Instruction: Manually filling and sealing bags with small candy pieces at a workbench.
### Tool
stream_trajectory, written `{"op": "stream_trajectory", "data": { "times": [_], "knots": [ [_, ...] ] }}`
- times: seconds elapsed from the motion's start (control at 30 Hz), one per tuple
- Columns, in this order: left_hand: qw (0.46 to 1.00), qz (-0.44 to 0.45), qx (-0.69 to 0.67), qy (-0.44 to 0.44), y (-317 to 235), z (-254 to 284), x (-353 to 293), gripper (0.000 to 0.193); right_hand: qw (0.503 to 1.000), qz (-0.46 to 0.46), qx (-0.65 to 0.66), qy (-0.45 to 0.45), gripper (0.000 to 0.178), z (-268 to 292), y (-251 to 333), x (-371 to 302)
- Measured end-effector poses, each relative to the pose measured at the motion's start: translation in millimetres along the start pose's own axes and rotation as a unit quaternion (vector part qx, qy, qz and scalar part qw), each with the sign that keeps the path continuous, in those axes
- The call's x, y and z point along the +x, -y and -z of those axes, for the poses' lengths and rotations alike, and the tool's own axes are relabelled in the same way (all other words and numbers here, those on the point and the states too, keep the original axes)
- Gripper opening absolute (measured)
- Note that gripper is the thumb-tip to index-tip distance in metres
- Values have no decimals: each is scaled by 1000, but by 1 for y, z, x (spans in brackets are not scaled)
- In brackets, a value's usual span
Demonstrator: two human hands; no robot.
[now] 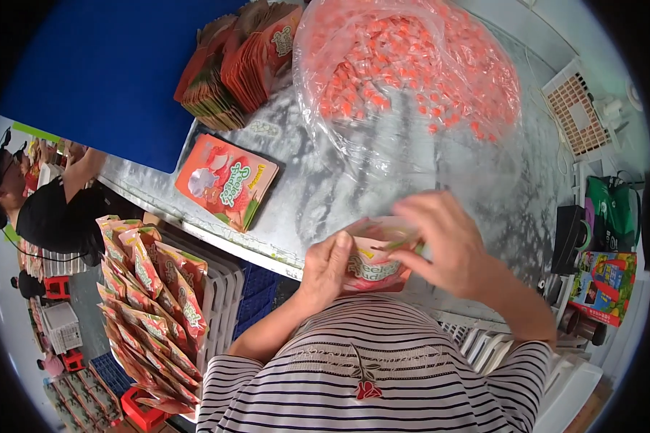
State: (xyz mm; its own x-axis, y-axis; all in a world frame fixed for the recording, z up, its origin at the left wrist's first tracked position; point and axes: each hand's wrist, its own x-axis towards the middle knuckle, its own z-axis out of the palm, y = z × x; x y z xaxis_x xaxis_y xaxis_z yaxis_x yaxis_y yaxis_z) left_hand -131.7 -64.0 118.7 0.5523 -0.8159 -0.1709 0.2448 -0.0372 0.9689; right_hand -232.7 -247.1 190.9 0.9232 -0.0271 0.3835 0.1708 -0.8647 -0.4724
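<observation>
Holding 1 red printed pouch [374, 265] at lower centre of frame, left hand [328, 265] fingers closed on its left edge, right hand [440, 242] pinching its top, clear bag of pink candies [412, 79] upper centre, flat pouch [226, 181] on the table [318, 187] left of centre, filled pouches [152, 310] lower left.

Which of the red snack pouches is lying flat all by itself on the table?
The single pouch lying flat near the table's left edge, beside the blue board. The others sit in a stack behind it, in the crate below, or in the hands.
</observation>
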Motion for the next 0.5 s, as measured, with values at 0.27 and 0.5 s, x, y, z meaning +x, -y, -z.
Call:
{"op": "stream_trajectory", "data": {
  "times": [0.27, 0.5],
  "knots": [
    [998, 64, 12, -24, 12, 7, 17, 42, 865, -309, 388, -82, 23, -76, -30, -72],
    [993, 10, 113, -40, 35, 19, 16, 30, 865, -332, 357, -121, 13, -81, -33, -72]
  ]
}}
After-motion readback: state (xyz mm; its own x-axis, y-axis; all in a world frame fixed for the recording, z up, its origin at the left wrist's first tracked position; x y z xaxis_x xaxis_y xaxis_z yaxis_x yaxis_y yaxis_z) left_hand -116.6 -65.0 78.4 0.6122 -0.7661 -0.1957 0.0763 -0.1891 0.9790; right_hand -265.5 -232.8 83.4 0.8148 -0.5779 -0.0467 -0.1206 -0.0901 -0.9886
